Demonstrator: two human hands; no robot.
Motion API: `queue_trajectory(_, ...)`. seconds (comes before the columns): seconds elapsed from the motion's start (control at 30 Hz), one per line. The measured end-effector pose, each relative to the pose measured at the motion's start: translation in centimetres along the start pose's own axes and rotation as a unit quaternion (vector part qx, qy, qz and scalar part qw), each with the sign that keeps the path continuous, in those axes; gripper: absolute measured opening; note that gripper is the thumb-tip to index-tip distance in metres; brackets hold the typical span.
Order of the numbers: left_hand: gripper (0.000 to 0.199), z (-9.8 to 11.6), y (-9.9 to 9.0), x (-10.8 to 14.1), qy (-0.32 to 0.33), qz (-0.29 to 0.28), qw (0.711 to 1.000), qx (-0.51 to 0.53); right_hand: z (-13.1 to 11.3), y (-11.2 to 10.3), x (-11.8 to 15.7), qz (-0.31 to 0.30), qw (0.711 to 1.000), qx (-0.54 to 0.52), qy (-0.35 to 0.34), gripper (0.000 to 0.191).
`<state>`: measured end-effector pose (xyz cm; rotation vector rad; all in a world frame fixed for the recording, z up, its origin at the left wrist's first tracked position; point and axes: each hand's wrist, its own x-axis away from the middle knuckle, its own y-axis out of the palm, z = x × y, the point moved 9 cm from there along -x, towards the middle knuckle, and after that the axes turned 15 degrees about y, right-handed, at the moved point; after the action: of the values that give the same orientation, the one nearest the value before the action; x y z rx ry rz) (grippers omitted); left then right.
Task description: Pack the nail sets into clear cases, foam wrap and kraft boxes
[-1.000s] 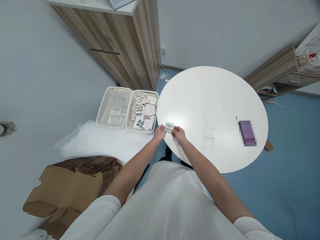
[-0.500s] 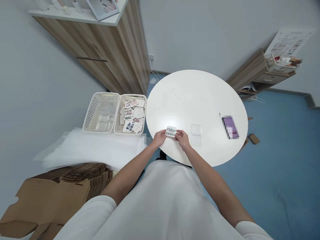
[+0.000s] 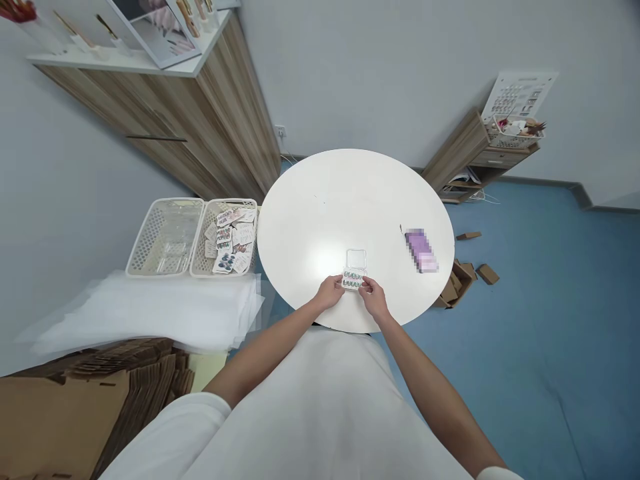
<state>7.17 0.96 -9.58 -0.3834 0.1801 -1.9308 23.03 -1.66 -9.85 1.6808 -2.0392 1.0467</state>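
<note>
Card of press-on nails (image 3: 354, 279) is level at the near side of the round white table (image 3: 320, 193), over the near half of the open clear plastic case (image 3: 356, 259). Left hand (image 3: 329, 293) pinches its left edge; right hand (image 3: 375, 299) grips the right. Step judged: seating. Contact with the case floor cannot be told. Next move calls for squared edges, even lowering, then release.
</note>
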Motion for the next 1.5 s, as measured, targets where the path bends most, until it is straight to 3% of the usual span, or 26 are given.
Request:
queue_trajectory(0.1,0.032,0.9,1.5,-0.6,0.011,-0.023,0.999,-0.023,0.8,-0.7,-1.1,-0.016,0.999,0.028,0.001,0.051)
queue_trajectory(0.37,0.027,0.8,2.9,-1.0,0.001,0.021,0.996,-0.092,1.3,-0.8,-3.4,-0.052,0.992,0.113,-0.034,0.051)
queue_trajectory(0.53,0.027,-0.2,2.8,-0.7,-0.050,0.038,0.992,-0.109,0.5,-0.5,-3.5,-0.065,0.985,0.150,-0.064,0.045)
queue_trajectory(0.77,0.030,-0.2,3.4,-0.9,-0.059,0.020,0.989,-0.135,-0.2,-0.2,-2.9,-0.048,0.955,0.279,-0.090,0.030)
queue_trajectory(0.97,0.043,0.0,3.6,-0.6,-0.055,0.013,0.980,-0.191,0.4,-0.1,-2.3,-0.043,0.939,0.330,-0.088,0.044)
queue_trajectory(1.1,0.046,-0.4,2.6,0.0,-0.059,0.038,0.982,-0.177,0.7,-0.8,-2.8,-0.042,0.946,0.309,-0.085,0.049)
queue_trajectory(1.33,0.007,-1.5,1.0,0.2,-0.093,0.085,0.987,-0.100,0.6,-2.3,-5.3,-0.067,0.983,0.168,-0.041,0.049)
queue_trajectory(1.5,0.009,-2.1,1.4,-0.4,-0.096,0.104,0.987,-0.070,0.1,-1.8,-6.8,-0.071,0.992,0.106,-0.008,0.047)
